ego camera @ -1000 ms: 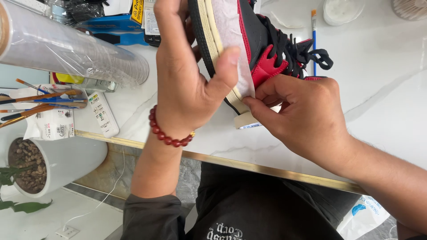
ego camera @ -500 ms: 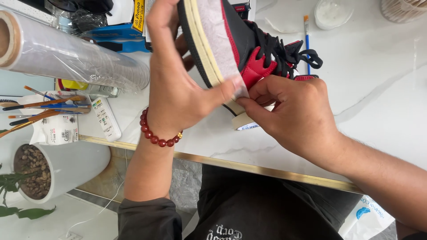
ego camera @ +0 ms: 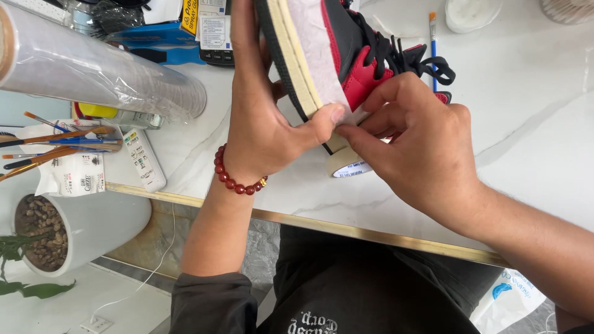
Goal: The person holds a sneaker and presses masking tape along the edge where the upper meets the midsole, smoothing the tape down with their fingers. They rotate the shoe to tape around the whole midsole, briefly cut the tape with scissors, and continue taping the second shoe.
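Change: the black and red shoe with a cream sole (ego camera: 334, 49) has come nearer since before.
Left hand (ego camera: 266, 117): grip closed on shoe.
Right hand (ego camera: 421, 142): fingers pinch the pale tape (ego camera: 312, 55).
Worktop (ego camera: 532, 124): white tape roll (ego camera: 346, 164) below.

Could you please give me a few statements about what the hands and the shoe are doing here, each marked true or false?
1. The left hand grips the shoe by its sole side. True.
2. The right hand rests flat on the table, away from the shoe. False: its fingers press at the shoe's edge, meeting the left thumb.
3. A roll of masking tape lies on the white table beneath the hands. True.
4. The left wrist is bare. False: it wears a red bead bracelet.
5. The shoe's laces are white. False: they are black.
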